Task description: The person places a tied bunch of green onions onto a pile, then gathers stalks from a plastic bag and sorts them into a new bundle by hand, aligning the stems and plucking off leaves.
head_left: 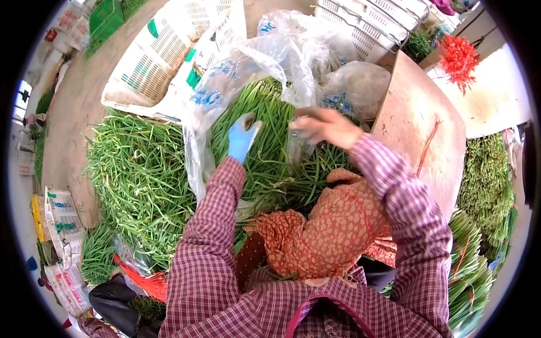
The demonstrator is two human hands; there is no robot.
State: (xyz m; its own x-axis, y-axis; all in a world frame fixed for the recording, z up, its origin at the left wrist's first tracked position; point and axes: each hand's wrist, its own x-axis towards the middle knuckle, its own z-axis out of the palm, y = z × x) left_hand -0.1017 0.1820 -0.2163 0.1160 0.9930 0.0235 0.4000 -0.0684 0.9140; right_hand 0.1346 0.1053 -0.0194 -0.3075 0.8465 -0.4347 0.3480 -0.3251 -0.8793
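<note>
Long green stalks with thin leaves [262, 104] lie in a clear plastic bag [194, 121] with blue print, its mouth spread wide. My left hand [241, 138], in a blue glove, is over the stalks with thumb and fingers apart and nothing visible between them. At the bag's right side is my right hand [327, 125], blurred by motion. Its fingers look stretched and apart; whether they touch the plastic I cannot tell. A loose heap of the same greens [138, 174] lies left of the bag. Orange patterned cloth [327, 225] covers my lap.
White plastic crates [143, 65] stand behind the heap, and another crate [366, 28] is at the back. A board [420, 112] on my right carries a red tie [429, 147]. Red ties hang in a bunch [457, 61] beyond it. Tied bundles of greens [468, 265] lie far right.
</note>
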